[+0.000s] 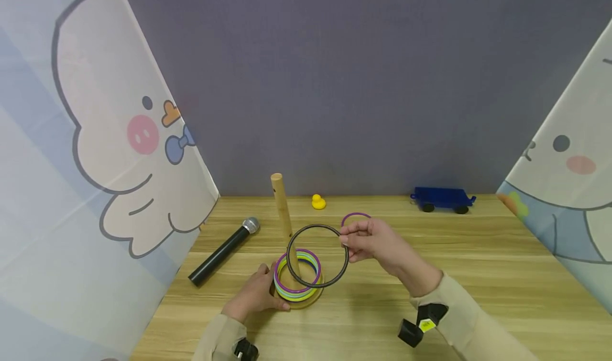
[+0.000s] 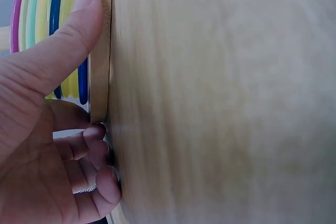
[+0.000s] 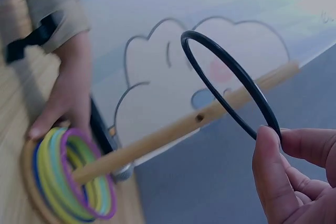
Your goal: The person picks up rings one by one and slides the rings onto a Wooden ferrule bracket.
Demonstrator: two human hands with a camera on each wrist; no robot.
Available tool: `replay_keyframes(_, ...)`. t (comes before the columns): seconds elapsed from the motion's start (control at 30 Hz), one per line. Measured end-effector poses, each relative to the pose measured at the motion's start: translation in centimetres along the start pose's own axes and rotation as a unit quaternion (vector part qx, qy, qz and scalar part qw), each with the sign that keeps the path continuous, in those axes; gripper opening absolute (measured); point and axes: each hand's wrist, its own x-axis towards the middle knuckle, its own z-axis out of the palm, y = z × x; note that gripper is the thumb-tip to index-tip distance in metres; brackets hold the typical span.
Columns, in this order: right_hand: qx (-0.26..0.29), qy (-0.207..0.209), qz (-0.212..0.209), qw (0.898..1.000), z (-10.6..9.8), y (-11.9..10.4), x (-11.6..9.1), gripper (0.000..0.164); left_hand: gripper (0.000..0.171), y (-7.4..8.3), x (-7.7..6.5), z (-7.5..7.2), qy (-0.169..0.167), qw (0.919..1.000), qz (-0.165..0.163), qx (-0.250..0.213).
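My right hand (image 1: 368, 241) pinches a black ring (image 3: 248, 83) between thumb and fingers, lifted above the table. In the head view this ring overlaps the wooden peg (image 1: 281, 201); in the right wrist view both its sides pass in front of the peg. Several coloured rings (image 2: 68, 3), with a purple one on top, lie stacked round the peg's foot. At the left side of the round wooden base (image 2: 100, 77) my left hand (image 1: 258, 292) grips the edge, thumb on the near side and fingers curled against the rim.
Left of the stand lies a microphone (image 1: 224, 252). Behind sits a yellow toy duck (image 1: 318, 202). A second purple ring (image 1: 356, 213) is partly hidden by my right hand. A blue toy wagon (image 1: 442, 197) stands back right, before the grey wall (image 1: 363, 95).
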Motion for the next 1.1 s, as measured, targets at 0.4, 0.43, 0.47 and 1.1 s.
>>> replay_keyframes(0.4,0.077,0.034,-0.088,0.993,3.9,-6.2,0.9,0.017,0.121,-0.3,0.1,0.3,-0.008,0.9999,0.005,0.008)
replay_keyframes(0.43,0.089,0.041,-0.099,0.990,4.2,-6.6,1.0,0.015,0.122,-0.3,0.2,0.2,-0.008,0.9999,0.004,0.009)
replay_keyframes(0.47,0.102,0.048,-0.109,0.988,4.6,-7.0,1.1,0.014,0.122,-0.3,0.2,0.2,-0.007,0.9999,0.005,0.011)
replay_keyframes(1.1,0.108,0.137,-0.013,0.985,4.9,-0.1,4.5,0.026,0.121,-0.2,-0.1,0.1,0.002,1.0000,0.004,0.007)
